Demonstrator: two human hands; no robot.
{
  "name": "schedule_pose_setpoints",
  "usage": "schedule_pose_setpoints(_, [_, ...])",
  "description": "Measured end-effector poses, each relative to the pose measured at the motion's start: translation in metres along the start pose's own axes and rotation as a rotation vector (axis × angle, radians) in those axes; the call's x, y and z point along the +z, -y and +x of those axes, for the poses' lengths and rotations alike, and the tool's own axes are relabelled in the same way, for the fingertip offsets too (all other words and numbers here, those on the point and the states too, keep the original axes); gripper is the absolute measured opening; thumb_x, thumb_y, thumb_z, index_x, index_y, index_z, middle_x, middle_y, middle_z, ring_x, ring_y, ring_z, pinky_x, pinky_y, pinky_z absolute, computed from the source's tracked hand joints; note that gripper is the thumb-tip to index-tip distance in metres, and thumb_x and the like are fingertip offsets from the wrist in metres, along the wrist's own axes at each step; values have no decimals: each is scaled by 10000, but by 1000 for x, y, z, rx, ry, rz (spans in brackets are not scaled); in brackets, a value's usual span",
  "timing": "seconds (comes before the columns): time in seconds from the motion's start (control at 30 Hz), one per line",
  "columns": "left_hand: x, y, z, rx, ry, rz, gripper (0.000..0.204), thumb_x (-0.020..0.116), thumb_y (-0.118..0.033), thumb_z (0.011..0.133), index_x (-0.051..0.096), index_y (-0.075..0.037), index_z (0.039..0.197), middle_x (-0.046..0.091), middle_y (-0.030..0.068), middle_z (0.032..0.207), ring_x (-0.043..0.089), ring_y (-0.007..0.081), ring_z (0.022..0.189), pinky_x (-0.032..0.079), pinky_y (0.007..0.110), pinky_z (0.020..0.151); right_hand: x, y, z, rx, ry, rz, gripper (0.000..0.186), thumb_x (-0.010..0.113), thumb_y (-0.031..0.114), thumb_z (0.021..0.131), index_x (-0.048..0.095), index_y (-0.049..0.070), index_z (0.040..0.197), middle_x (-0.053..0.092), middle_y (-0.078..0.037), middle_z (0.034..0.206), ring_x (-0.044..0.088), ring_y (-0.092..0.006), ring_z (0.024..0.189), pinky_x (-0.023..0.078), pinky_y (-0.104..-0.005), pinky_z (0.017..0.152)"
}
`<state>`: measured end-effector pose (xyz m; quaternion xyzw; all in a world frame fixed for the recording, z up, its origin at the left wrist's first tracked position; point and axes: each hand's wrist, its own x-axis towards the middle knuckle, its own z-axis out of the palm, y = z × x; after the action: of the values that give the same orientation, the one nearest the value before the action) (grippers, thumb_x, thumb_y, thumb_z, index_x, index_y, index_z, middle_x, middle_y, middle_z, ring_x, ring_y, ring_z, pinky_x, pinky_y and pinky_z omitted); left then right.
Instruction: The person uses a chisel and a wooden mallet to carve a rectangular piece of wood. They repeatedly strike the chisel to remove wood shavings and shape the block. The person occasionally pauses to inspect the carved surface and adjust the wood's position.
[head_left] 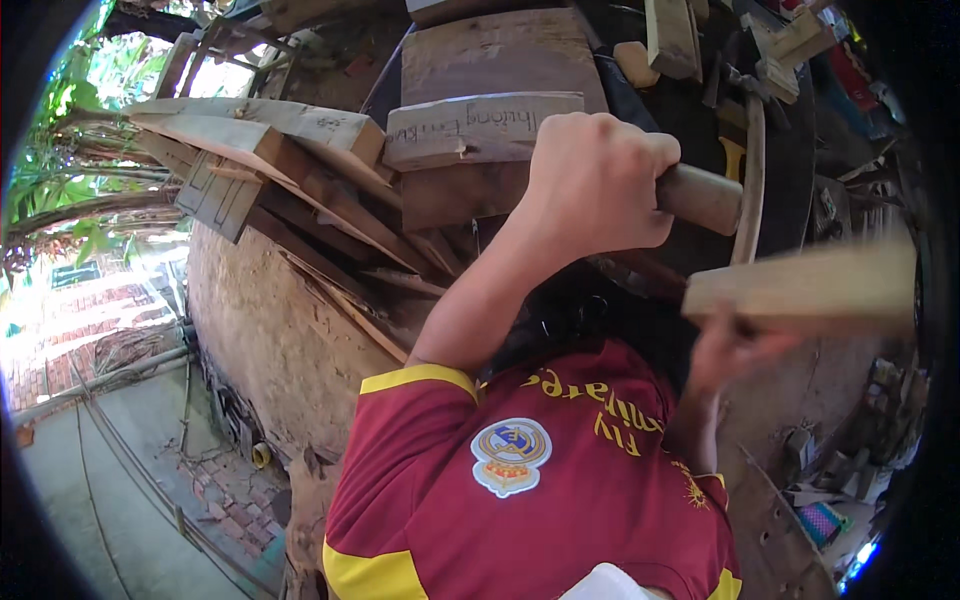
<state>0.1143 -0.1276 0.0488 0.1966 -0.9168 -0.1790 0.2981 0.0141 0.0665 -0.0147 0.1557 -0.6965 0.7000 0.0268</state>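
My left hand [600,185] is closed in a fist round a thick, rounded wooden handle [706,199], whose free end sticks out to the right. The tool's other end is hidden by the hand. Just beyond the fist lies a pale wooden block [455,135] with handwriting on its face, on top of a wider board [500,55]. Lower right, my right hand [735,355] grips a thick, squared piece of wood [810,290] from below. Both are smeared by motion, and the wood is apart from the handle.
Several long planks [290,150] lean at the left, pointing towards the block. At the right stand a hammer with a long wooden handle [750,190], a yellow-handled tool [733,158] and offcuts [673,40]. A paved floor [100,460] shows lower left.
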Motion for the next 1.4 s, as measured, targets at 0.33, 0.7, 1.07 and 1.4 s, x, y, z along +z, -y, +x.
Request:
schedule_pose_setpoints(0.33, [-19, 25, -28, -75, -23, 36, 228, 722, -201, 513, 597, -118, 684, 583, 92, 614, 625, 308, 635, 480, 387, 559, -11, 5, -3, -130, 134, 76, 725, 657, -86, 744, 328, -1, 1384, 496, -205, 1275, 536, -296, 1142, 472, -422, 968])
schedule_pose_setpoints(0.7, [-8, -3, -13, 79, 87, -66, 224, 722, -203, 502, 613, -98, 667, 611, 68, 608, 627, 296, 586, 455, 413, 511, -20, 6, 0, -165, 115, -10, 798, 634, -116, 724, 278, 11, 1426, 486, -195, 1277, 547, -299, 1113, 493, -430, 945])
schedule_pose_setpoints(1.07, [-21, 8, -16, 83, -17, -159, 273, 713, -179, 484, 541, -102, 682, 532, 87, 601, 591, 311, 611, 451, 392, 523, -15, 32, 17, -238, 72, 210, 805, 654, -97, 696, 291, 17, 1405, 512, -220, 1261, 572, -330, 1010, 497, -467, 890])
schedule_pose_setpoints(1.4, [-23, 6, -13, 81, -66, -198, 253, 697, -160, 486, 536, -97, 671, 507, 103, 586, 565, 328, 583, 443, 391, 514, -15, 40, 28, -311, 9, 238, 802, 622, -140, 694, 275, 4, 1401, 522, -240, 1250, 590, -337, 982, 521, -455, 835])
